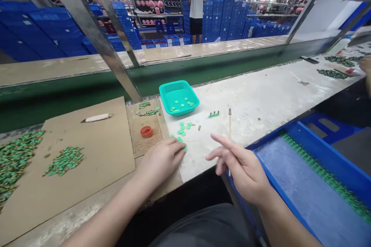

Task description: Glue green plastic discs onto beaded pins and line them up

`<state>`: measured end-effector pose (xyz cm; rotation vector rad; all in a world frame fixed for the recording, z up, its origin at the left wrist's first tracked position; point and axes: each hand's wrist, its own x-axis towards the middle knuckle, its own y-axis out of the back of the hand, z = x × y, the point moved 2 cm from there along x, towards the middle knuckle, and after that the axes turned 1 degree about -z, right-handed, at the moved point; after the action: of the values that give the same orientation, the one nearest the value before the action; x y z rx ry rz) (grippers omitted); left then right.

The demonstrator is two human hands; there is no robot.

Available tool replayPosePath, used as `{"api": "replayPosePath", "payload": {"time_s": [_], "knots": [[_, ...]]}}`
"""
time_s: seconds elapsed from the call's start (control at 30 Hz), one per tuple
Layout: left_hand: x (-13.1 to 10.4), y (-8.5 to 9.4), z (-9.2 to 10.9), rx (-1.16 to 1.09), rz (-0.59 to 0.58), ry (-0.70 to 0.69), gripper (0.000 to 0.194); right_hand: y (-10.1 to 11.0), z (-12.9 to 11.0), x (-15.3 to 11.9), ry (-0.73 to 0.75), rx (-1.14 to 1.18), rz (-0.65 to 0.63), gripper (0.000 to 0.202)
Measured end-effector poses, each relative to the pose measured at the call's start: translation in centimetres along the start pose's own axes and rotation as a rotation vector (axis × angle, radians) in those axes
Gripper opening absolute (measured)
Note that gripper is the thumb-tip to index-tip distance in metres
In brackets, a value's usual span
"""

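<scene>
My left hand (164,158) rests at the near edge of the bench, its fingers bent and pressed together on a small green disc (186,148). More loose green discs (181,127) lie just beyond those fingertips. My right hand (242,168) hovers at the bench edge, slightly blurred, with index and middle fingers stretched out and apart. Behind it runs a thin wooden stick (230,125) with a dark tip, partly hidden by the fingers. A few small green pieces (214,114) stand in a short row past my hands. A turquoise basket (197,102) holds several green discs.
On the left, cardboard (107,150) carries piles of small green parts (65,161) and a wrapped pointed tool (97,117). A red cap (146,131) sits beside it. Below right is a blue crate (301,197) with rows of green pieces. A person (197,7) stands beyond the bench.
</scene>
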<state>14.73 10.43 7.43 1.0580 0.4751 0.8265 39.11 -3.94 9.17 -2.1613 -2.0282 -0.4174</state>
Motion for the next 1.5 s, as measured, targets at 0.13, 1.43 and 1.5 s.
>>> {"api": "replayPosePath", "payload": {"time_s": [0.13,1.43,1.5], "knots": [[0.1,-0.6,1.2,0.028,-0.034,0.018,0.012,-0.9,-1.5,0.0,0.021,0.089,-0.137,0.081],[-12.6,2.0,-6.9,-0.008,0.332,-0.093,0.024,-9.6,2.0,9.6,-0.103,0.016,0.058,0.015],[-12.7,1.4,-6.1,0.018,0.394,-0.056,0.023,-10.2,1.7,10.7,-0.114,0.022,0.026,0.011]]}}
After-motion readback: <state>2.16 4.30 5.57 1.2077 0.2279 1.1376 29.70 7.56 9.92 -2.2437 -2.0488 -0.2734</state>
